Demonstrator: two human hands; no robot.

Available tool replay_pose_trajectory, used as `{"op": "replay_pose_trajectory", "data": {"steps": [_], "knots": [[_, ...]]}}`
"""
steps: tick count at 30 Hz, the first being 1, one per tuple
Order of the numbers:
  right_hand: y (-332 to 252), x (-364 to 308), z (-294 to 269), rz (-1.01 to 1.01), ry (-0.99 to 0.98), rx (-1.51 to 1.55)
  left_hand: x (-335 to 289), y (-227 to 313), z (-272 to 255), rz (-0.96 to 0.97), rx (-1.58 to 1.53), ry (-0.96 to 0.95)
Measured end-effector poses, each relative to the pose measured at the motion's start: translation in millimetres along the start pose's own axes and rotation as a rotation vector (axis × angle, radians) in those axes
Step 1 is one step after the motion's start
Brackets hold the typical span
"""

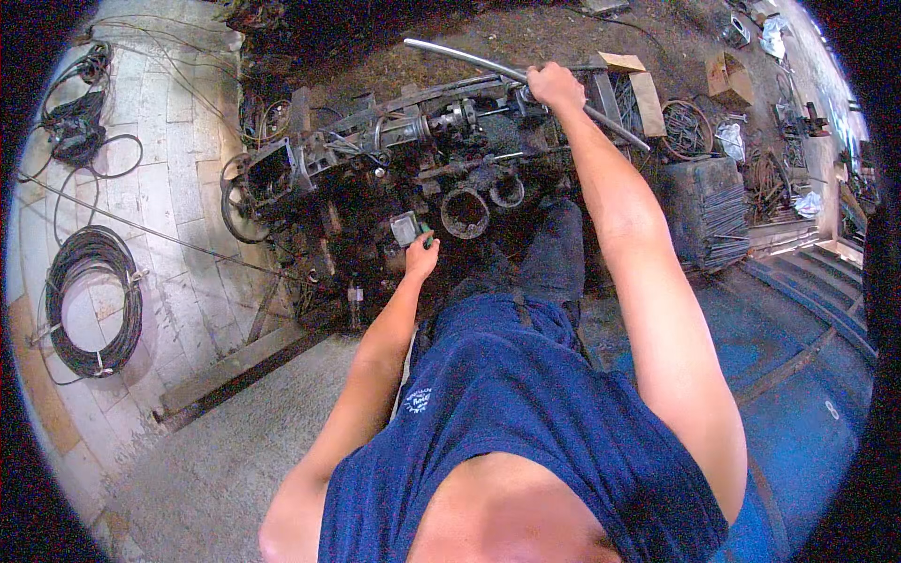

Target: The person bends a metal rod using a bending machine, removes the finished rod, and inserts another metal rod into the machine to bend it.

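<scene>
My right hand point(557, 87) is closed round a long grey metal pipe point(460, 53), which slants across the far side of a dark, greasy workbench or machine frame. Lower and to the left, my left hand point(421, 255) is closed on a small green-handled tool point(426, 233). Right beside its tip is a pale grey squarish piece point(404, 229); whether the two are joined I cannot tell. Nearby, two dark metal rings point(465, 214) sit in front of me. Between my hands lies a machine assembly point(455, 122) of shafts and housings.
A coil of black cable point(60, 300) lies on the pale tiled floor at left. A clear bottle point(356, 305) stands near the bench's lower left. To the right are a stack of thin metal pieces point(711, 218), a wire coil point(686, 129) and a cardboard box point(729, 79).
</scene>
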State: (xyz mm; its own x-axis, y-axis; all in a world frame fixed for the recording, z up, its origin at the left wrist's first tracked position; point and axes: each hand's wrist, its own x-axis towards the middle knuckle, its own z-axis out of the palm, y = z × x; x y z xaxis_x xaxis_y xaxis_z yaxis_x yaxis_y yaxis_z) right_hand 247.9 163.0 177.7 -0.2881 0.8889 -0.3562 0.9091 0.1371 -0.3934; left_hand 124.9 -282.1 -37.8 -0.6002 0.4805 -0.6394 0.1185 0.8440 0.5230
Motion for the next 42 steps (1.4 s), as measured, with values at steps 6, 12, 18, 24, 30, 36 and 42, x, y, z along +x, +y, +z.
{"op": "replay_pose_trajectory", "data": {"steps": [6, 12, 18, 24, 30, 36, 42], "knots": [[10, 2, 5, 0.049, 0.018, -0.019, -17, 43, -9, -0.135, -0.041, -0.121], [4, 6, 3, 0.052, -0.067, -0.001, -8, 20, -5, -0.093, -0.004, -0.02], [4, 5, 6, 0.02, -0.011, 0.0, -8, 16, -5, -0.057, -0.011, -0.024], [2, 4, 7, 0.013, 0.007, -0.019, -8, 16, -5, -0.041, -0.028, -0.024], [7, 3, 7, 0.028, 0.02, -0.037, -21, 38, -9, -0.043, -0.017, -0.048], [2, 3, 4, 0.053, -0.024, -0.011, -26, 37, -12, -0.015, -0.073, -0.021], [3, 5, 7, 0.058, -0.013, -0.021, -29, 38, -12, -0.006, -0.052, -0.029]]}}
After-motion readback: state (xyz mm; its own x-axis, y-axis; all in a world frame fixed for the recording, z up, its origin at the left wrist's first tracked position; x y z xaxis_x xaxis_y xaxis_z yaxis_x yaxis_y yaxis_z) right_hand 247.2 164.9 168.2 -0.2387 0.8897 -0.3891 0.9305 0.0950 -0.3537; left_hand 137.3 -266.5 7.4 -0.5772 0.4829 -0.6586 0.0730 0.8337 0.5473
